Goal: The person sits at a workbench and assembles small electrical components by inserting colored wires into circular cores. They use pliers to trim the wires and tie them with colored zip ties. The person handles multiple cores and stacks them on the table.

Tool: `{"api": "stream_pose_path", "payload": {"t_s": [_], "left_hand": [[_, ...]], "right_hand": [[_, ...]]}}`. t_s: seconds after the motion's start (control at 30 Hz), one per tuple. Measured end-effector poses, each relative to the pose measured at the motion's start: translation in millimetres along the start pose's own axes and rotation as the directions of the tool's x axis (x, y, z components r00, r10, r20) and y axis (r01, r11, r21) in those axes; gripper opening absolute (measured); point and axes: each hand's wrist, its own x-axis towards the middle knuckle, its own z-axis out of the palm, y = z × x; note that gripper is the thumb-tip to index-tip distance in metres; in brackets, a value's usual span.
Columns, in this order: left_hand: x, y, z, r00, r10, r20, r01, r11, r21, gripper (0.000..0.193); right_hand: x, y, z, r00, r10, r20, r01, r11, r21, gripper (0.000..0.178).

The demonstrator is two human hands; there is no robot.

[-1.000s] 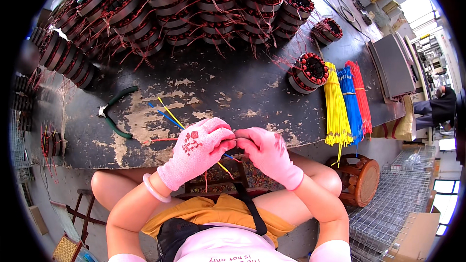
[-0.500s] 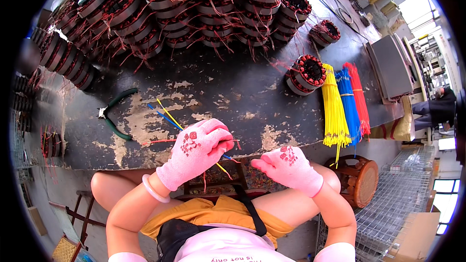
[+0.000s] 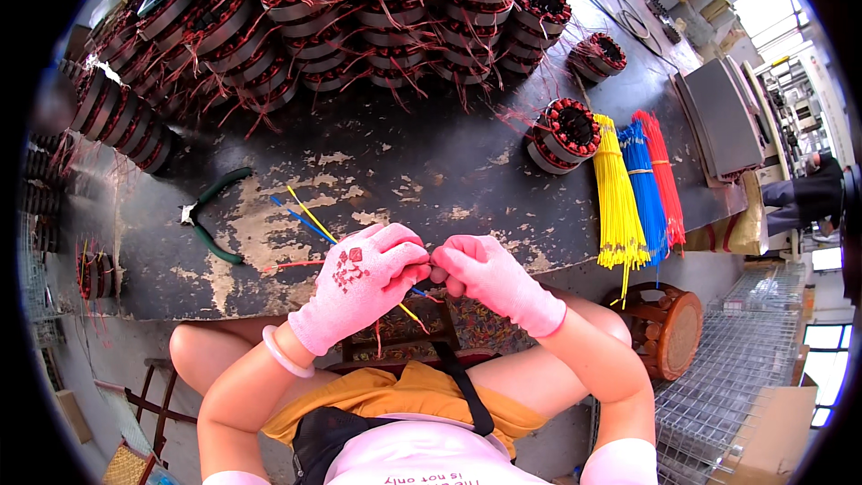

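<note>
Both hands wear pink gloves and meet just beyond the table's front edge, over my lap. My left hand (image 3: 364, 278) is closed round several thin insulated wires. A yellow wire (image 3: 311, 211), a blue wire (image 3: 301, 218) and a red wire (image 3: 292, 264) stick out of it over the table. Below the same hand show the yellow and blue wires' other ends, with thin reddish strands. My right hand (image 3: 494, 278) is closed in a pinch at the left fingertips, where the red wire's end comes out. The fingers hide the exact spot of contact.
Green-handled pliers (image 3: 211, 214) lie spread on the worn black table (image 3: 431, 153). Stacked wound motor stators (image 3: 386, 18) fill the back, and a single stator (image 3: 566, 136) stands right. Beside it lie yellow (image 3: 620, 207), blue (image 3: 643, 189) and red wire bundles (image 3: 663, 180). A wooden stool (image 3: 669, 332) stands lower right.
My right hand has moved left and up from apart to the left fingertips, closing over the red wire's end. The left hand and its wires have hardly moved.
</note>
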Motion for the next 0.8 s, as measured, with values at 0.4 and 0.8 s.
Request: {"api": "stream_pose_path", "payload": {"t_s": [0.4, 0.8], "left_hand": [[0, 1, 0, 0.999, -0.031, 0.019, 0.031, 0.999, -0.01, 0.014], [2, 0, 1, 1.0, -0.022, 0.006, 0.022, 0.999, -0.035, 0.015]], "right_hand": [[2, -27, -5, 0.744, 0.541, 0.393, -0.666, 0.556, 0.496, 0.016], [11, -3, -12, 0.976, -0.195, 0.099, 0.216, 0.929, -0.3, 0.02]]}}
